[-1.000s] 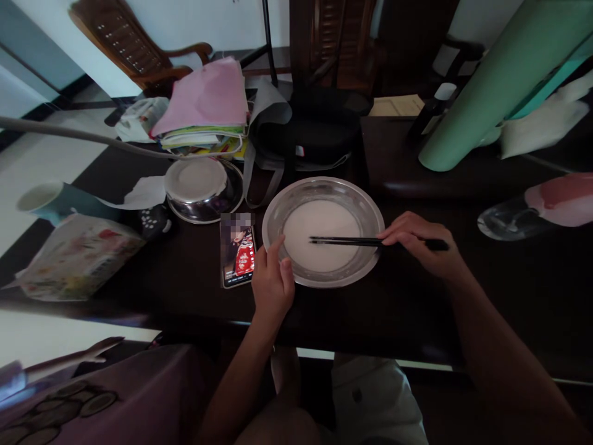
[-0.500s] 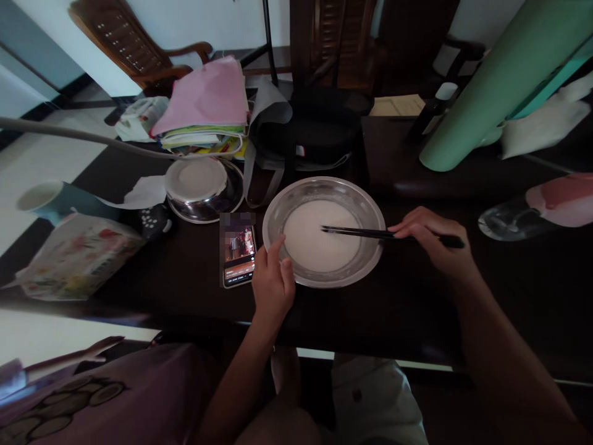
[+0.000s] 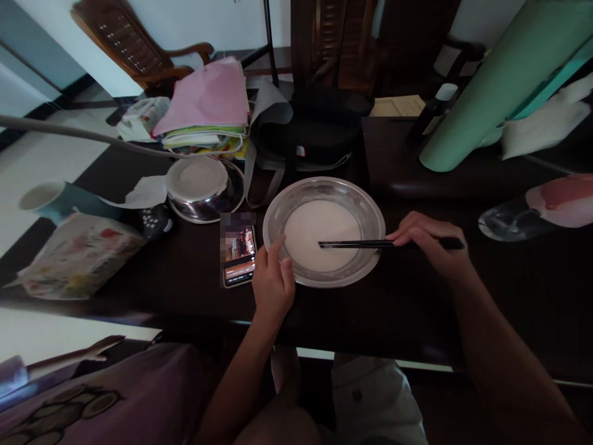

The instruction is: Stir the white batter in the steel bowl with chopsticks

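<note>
A wide metal bowl stands on the dark table, holding a smooth white liquid. On its near left rim is my left hand, gripping the edge with the forefinger over the inside wall. My right hand, off to the bowl's right, is closed around a pair of dark chopsticks. They lie nearly level across the right rim, and their tips are at the white liquid near the middle. Just left of my left hand lies a phone with its screen lit.
Left of the phone are an upturned bowl in a metal basin, a blue-green cup and a flowered tissue pack. Behind stand a black bag and papers under a pink folder. A green cylinder and a clear bottle are at right.
The chopstick tips have moved toward me and slightly left within the white liquid. My left hand keeps its place on the bowl's rim.
</note>
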A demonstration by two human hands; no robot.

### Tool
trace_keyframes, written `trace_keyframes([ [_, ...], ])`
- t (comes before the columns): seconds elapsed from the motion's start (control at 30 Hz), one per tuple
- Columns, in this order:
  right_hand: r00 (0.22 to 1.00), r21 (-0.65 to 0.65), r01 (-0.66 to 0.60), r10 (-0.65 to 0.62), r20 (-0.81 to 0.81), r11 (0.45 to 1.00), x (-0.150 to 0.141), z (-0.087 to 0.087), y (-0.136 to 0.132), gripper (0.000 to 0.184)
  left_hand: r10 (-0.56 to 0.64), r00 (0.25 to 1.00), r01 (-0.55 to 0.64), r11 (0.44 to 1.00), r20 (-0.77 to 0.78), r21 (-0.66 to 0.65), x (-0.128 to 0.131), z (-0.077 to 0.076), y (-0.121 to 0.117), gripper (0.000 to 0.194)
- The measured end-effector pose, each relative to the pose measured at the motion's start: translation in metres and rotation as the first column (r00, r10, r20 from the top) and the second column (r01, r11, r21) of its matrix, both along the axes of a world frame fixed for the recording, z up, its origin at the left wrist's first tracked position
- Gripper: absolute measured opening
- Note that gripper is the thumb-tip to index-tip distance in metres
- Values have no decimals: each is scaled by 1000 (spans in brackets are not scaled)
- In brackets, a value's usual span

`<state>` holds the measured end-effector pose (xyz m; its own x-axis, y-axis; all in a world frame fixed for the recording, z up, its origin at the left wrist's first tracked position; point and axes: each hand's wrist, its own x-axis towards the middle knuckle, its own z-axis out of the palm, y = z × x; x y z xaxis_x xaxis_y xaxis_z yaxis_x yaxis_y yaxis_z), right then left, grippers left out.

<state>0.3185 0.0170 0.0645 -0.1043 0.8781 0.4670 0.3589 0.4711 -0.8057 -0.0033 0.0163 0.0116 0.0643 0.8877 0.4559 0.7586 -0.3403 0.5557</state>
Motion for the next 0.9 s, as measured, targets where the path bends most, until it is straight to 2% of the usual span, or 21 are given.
trace_keyframes([
  [0.07,997,10,-44,43,67,999,-2,0,1,25,4,1000,-4,1000,-10,-2,0,0,0,62],
  [0.13,995,40,-16,12,99,999,-2,0,1,22,5,1000,-5,1000,-16,-2,0,0,0,62],
  [0.27,997,44,80,-80,1,996,2,0,0,31,-5,1000,6,1000,-14,22,0,-1,0,61],
  [0.33,999,31,40,-39,-15,999,2,1,0,32,-6,1000,7,999,-16,33,0,-1,1,61],
  [0.43,997,34,-39,36,71,999,-1,1,1,26,4,1000,-3,999,-19,37,0,-2,1,61],
  [0.5,994,53,-18,13,105,998,-2,1,1,22,9,1000,-8,1000,-17,30,0,-2,1,61],
  [0.6,997,58,59,-61,47,997,0,1,0,25,5,1000,-5,1000,-8,20,0,-2,1,61],
  [0.7,1000,45,16,-16,2,999,1,0,0,30,1,1000,-1,1000,-8,14,0,-1,0,62],
  [0.8,996,47,-51,47,74,998,-1,1,1,25,1,1000,0,1000,-12,15,1,0,0,62],
  [0.9,996,51,21,-26,85,998,-1,2,1,23,9,1000,-9,1000,-9,9,1,0,0,63],
])
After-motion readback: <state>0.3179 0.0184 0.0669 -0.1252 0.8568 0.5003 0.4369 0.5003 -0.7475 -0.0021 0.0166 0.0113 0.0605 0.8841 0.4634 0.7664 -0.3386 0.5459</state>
